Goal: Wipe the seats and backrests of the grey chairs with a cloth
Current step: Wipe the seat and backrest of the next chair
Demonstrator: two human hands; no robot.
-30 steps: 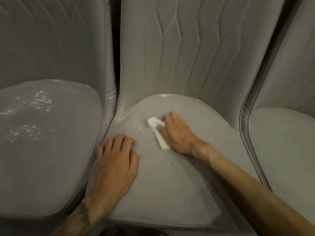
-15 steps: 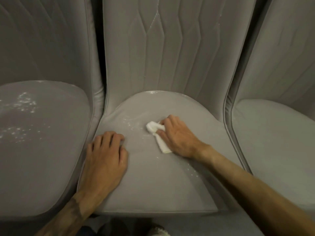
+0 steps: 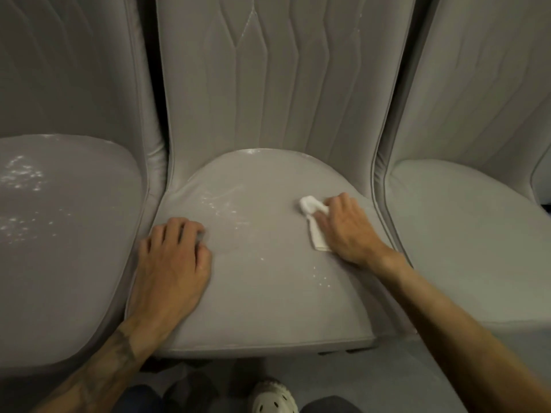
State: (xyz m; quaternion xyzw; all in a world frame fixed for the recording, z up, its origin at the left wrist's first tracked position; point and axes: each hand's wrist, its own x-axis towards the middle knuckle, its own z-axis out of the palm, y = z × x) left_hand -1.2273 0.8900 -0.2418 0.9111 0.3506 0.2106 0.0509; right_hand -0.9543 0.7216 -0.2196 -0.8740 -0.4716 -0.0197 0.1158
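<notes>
Three grey chairs stand side by side. The middle chair's seat (image 3: 262,287) is in front of me, below its stitched backrest (image 3: 277,84). My right hand (image 3: 346,228) presses a small folded white cloth (image 3: 313,222) onto the right part of that seat, its fingers curled over the cloth. My left hand (image 3: 173,260) rests palm down on the seat's left side with the fingers slightly bent, holding nothing. Wet streaks and droplets (image 3: 223,207) glisten on the seat between my hands.
The left chair's seat (image 3: 59,248) carries many shiny droplets. The right chair's seat (image 3: 465,234) looks dull and plain. Narrow dark gaps separate the backrests. My white shoe (image 3: 272,396) and the grey floor show below the seat's front edge.
My right hand has slid the cloth from the seat's middle to its right side. The view has shifted, and my left hand has stayed planted on the left part of the seat.
</notes>
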